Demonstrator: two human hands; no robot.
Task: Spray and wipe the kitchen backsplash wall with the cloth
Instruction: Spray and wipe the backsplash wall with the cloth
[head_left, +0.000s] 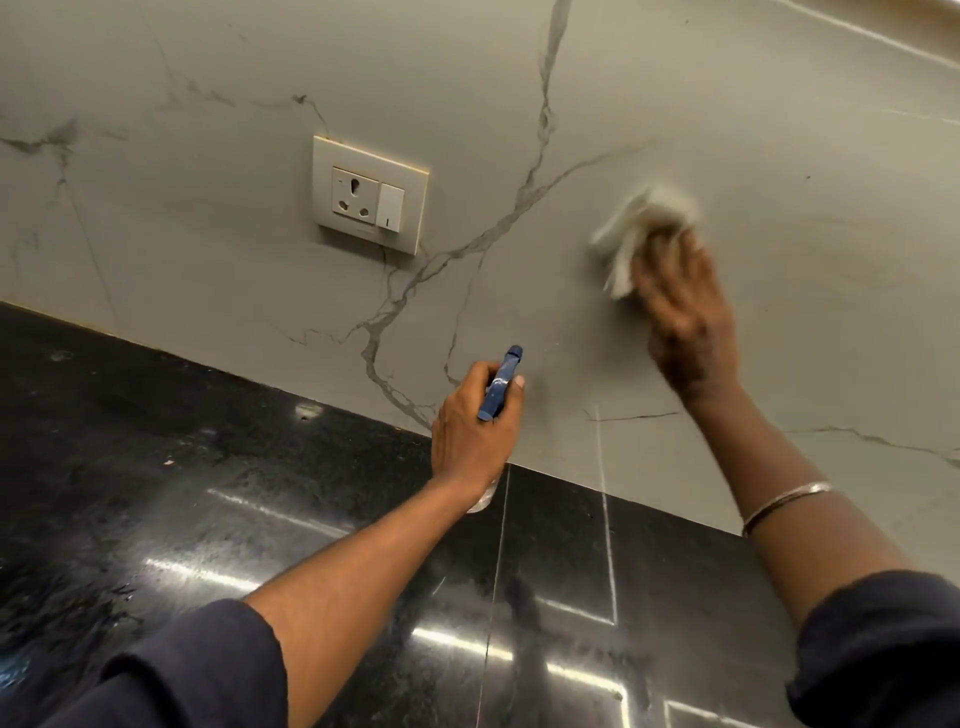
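Observation:
The backsplash wall is pale grey marble with dark veins. My right hand presses a crumpled white cloth against the wall at the right; both are blurred by motion. Lower and nearer the middle, my left hand grips a spray bottle by its blue trigger head, nozzle pointing up at the wall. The bottle's clear body is mostly hidden behind that hand.
A white socket and switch plate sits on the wall left of the cloth. Below the wall runs a glossy black granite countertop with light reflections and a few specks. A metal bangle circles my right wrist.

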